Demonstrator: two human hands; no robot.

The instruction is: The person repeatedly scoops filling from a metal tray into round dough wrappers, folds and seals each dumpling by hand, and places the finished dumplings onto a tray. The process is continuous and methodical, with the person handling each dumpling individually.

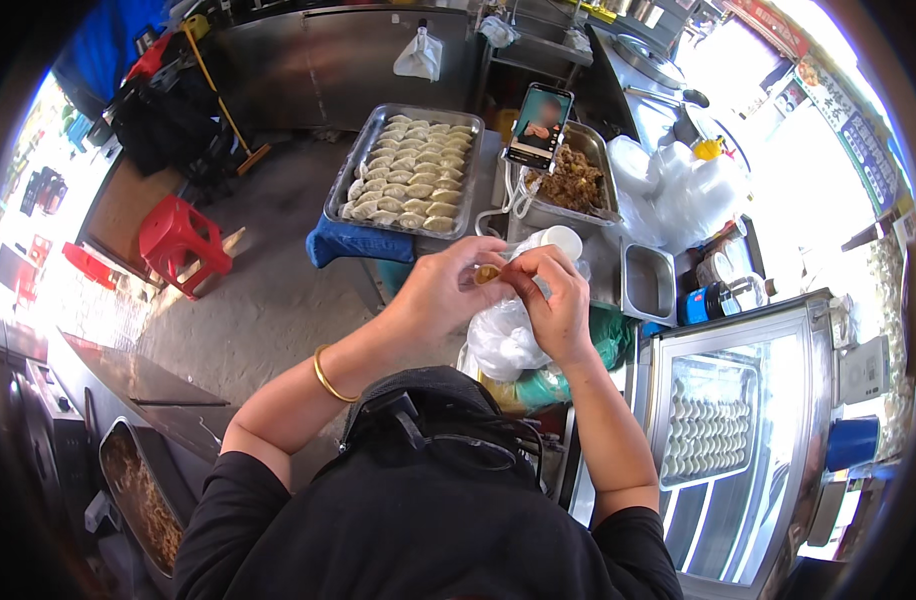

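Observation:
My left hand cups a small yellowish dumpling, mostly hidden by the fingers. At its right side, my right hand pinches the edge between thumb and forefinger. Beyond the hands, a steel tray holds rows of pleated raw dumplings. To its right is a deep steel pan of brown minced filling with a utensil in it. A phone playing a video stands on a holder in front of that pan. Just under the hands sits a white plastic bag.
A small steel pan and bottles stand right, by a glass-topped cabinet with another dumpling tray inside. Clear plastic containers are stacked behind. A red stool is on the left floor; a food tray lies lower left.

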